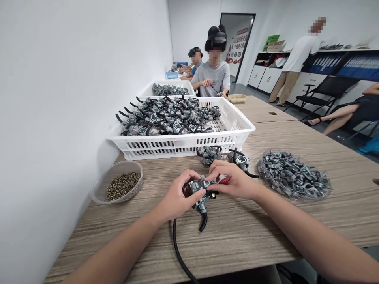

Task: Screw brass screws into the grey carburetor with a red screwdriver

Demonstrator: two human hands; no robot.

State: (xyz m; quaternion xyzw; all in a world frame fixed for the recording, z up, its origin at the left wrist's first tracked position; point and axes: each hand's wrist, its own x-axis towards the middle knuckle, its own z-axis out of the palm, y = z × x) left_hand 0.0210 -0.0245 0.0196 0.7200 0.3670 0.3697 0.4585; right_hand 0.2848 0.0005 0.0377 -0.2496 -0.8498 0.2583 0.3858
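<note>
My left hand [182, 195] is closed around a grey metal carburetor [195, 185], its thumb lying along the near side. A short black rubber hose [203, 222] sticks out of the carburetor toward me. My right hand [229, 179] pinches a small grey metal bracket [211, 183] against the top of it, thumb and forefinger close together. A red ribbed handle [225, 180] shows beneath the right fingers; its other end is hidden. Two more carburetors, one on the left [211, 153] and one on the right [240, 159], lie just beyond my hands.
A white plastic crate [177, 146] full of carburetors stands ahead, another crate [189, 90] behind it. Brass screws fill part of a clear bowl [139, 185] at left; a round tray [262, 173] of metal brackets sits right. A black cable [177, 244] crosses the table edge. Co-workers sit beyond.
</note>
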